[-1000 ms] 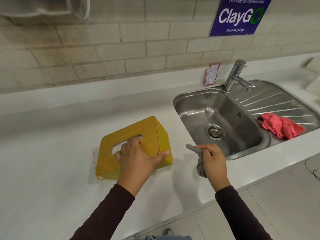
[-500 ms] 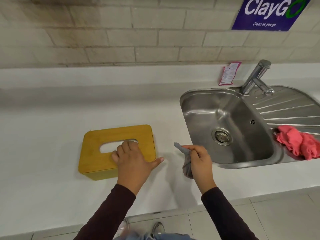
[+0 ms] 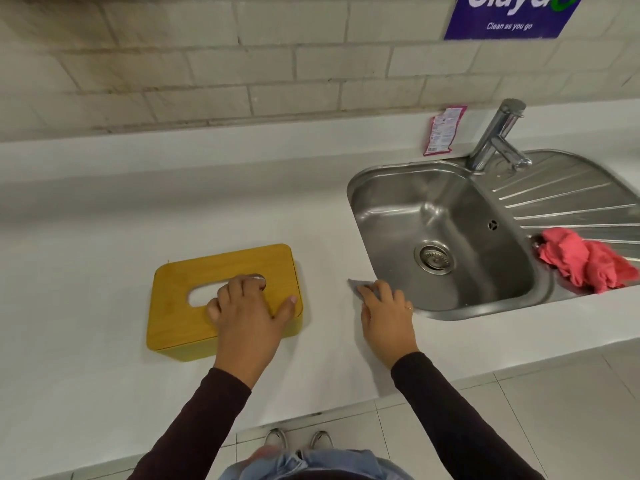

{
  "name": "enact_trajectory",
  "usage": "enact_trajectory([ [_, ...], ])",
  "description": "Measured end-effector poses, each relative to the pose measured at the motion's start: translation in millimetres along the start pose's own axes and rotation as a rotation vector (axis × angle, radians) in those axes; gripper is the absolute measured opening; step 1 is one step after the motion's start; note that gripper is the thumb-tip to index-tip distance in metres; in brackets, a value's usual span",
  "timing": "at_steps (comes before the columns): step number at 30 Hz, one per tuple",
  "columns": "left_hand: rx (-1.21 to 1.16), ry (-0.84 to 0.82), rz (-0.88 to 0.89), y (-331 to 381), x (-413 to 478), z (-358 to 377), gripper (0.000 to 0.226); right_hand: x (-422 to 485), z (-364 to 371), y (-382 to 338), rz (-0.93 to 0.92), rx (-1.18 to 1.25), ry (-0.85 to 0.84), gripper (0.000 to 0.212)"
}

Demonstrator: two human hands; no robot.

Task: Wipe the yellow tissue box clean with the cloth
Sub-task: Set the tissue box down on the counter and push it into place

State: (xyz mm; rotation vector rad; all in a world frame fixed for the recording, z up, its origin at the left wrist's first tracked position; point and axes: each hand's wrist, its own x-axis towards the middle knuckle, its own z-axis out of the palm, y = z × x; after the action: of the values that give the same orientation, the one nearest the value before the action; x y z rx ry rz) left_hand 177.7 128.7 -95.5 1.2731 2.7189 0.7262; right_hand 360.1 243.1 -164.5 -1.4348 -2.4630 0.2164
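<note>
Bracing hand: Pressing down on the lid, the left hand (image 3: 246,308) lies flat on the yellow rectangular tissue box (image 3: 194,289), fingers at the edge of its oval slot, thumb spread toward the right rim; it grips nothing.
Wiping hand: the right hand (image 3: 387,311) rests palm-down on the white countertop (image 3: 86,358), pinning a small grey cloth (image 3: 356,285) whose corner peeks out past the fingertips.
Task object: the box sits upright on the counter left of the stainless steel sink (image 3: 391,216), apart from the cloth.
Progress: judged from the layout, the cloth is not on the box, so wiping is not under way at this instant.
Surroundings: a crumpled pink rag (image 3: 581,263) lies on the ribbed drainer; a chrome tap (image 3: 498,135) stands behind the basin, a pink sachet (image 3: 441,129) leans on the upstand.
Risk: a hard sideways stroke could skid the light box along the smooth counter if the bracing palm eases.
Risk: the cloth rests near the sink rim and could drop into the basin.
Hidden: most of the cloth lies under the palm; the box's sides are barely visible; the blue wall sign (image 3: 509,15) is cut off at the top.
</note>
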Motion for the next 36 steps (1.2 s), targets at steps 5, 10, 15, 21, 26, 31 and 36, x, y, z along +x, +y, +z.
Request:
enact_trajectory([
  [5, -0.047, -0.04, 0.043, -7.1, 2.6, -9.6, 0.04, -6.2, -20.8, -29.0, -0.041, -0.132, 0.004, 0.041],
  [10, -0.169, -0.018, 0.124, -33.2, 0.0, -31.8, 0.033, -14.8, -39.7, -89.2, -0.204, 0.109, 0.1, 0.051],
  [15, -0.22, -0.004, 0.102, -80.9, -11.7, -53.5, 0.036, -19.7, -40.0, -134.0, -0.427, 0.251, 0.083, 0.04],
  [21, -0.254, -0.029, 0.1, -120.5, -19.5, -57.9, 0.05, -21.6, -20.7, -156.9, -0.522, 0.215, -0.007, 0.037],
  [26, -0.334, -0.164, 0.194, -134.2, -20.4, -46.3, 0.055, -24.1, -14.1, -160.1, -0.507, 0.185, -0.044, 0.037],
  [31, -0.354, -0.186, 0.23, -131.5, -5.8, -37.5, 0.049, -10.3, -16.5, -154.2, -0.512, 0.169, -0.045, 0.038],
  [36, -0.355, -0.203, 0.256, -115.6, 28.6, -23.3, 0.049, 20.4, -15.4, -140.5, -0.491, 0.177, -0.065, 0.038],
])
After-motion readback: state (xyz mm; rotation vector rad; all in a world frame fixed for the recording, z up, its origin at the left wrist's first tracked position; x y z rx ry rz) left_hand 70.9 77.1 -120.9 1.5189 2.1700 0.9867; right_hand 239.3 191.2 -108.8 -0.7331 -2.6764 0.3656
